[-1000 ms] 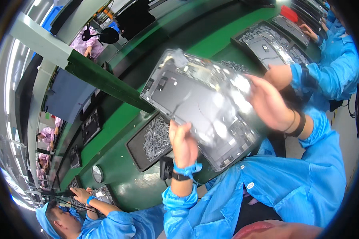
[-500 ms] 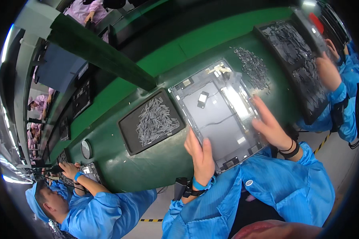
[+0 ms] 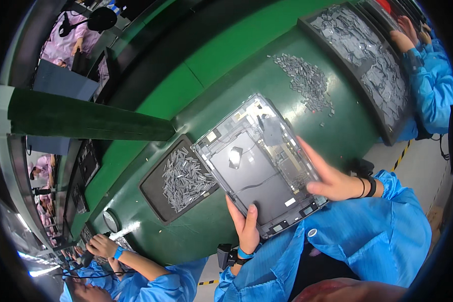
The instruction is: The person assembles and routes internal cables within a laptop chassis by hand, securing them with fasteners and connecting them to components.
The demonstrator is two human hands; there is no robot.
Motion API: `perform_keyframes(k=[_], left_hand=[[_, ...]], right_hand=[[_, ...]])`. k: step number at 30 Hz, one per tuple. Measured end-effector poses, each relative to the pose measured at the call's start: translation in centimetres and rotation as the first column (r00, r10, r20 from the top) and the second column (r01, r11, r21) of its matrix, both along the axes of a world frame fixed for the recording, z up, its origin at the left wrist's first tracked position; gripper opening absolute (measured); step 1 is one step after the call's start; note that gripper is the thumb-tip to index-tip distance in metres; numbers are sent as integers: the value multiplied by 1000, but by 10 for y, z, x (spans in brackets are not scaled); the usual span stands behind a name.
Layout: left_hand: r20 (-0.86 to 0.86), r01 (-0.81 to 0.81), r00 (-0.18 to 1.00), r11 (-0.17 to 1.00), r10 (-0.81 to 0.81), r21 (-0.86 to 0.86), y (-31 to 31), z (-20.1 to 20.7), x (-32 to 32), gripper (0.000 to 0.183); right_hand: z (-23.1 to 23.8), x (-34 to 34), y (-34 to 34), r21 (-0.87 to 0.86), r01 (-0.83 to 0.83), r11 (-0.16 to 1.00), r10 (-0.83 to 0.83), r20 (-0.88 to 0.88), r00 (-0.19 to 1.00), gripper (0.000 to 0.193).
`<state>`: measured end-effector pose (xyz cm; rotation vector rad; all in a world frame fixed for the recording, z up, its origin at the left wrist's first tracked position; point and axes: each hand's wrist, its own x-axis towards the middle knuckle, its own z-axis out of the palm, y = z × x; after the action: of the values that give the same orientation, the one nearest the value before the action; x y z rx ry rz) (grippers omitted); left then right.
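Note:
An opened tablet housing (image 3: 251,176) tilts in front of me above the bench, its inner side up. A shiny flat battery area, a circuit board strip along its right side, thin black cables and a small loose-looking black-and-white piece show inside. My left hand (image 3: 245,226) grips the lower left edge, thumb on top of the rim. My right hand (image 3: 332,178) holds the right edge, thumb on the rim by the lower corner and fingers along the side. Both hands' undersides are hidden by the housing. The housing's left edge overlaps the view of a black tray (image 3: 153,186) with small dark grey strips.
A pile of small grey pieces (image 3: 304,78) lies on the green bench (image 3: 196,241). Beyond it stands a large black tray (image 3: 343,80) of flat dark parts. A green post (image 3: 90,113) rises at left, near a round dish (image 3: 110,220). Co-workers in blue sit on both sides.
My view has turned, and the housing sits lower and farther left in it, still in both hands. The panel by the right co-worker has shifted away from the big tray.

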<state>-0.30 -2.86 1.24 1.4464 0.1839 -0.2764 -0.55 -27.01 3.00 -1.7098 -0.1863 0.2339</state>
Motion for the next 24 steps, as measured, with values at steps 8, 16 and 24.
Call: perform_keyframes(k=[8, 16, 24], left_hand=[[-84, -183, 979, 983, 185, 27, -14, 3, -2, 61], [32, -312, 949, 950, 313, -23, -9, 9, -6, 53], [53, -253, 967, 958, 248, 132, -9, 10, -2, 54]], right_hand=[[5, 2, 10, -242, 128, 962, -109, 90, 990, 93], [14, 1, 12, -291, 55, 955, -13, 147, 989, 95], [-11, -3, 8, -77, 112, 991, -100, 150, 984, 82]])
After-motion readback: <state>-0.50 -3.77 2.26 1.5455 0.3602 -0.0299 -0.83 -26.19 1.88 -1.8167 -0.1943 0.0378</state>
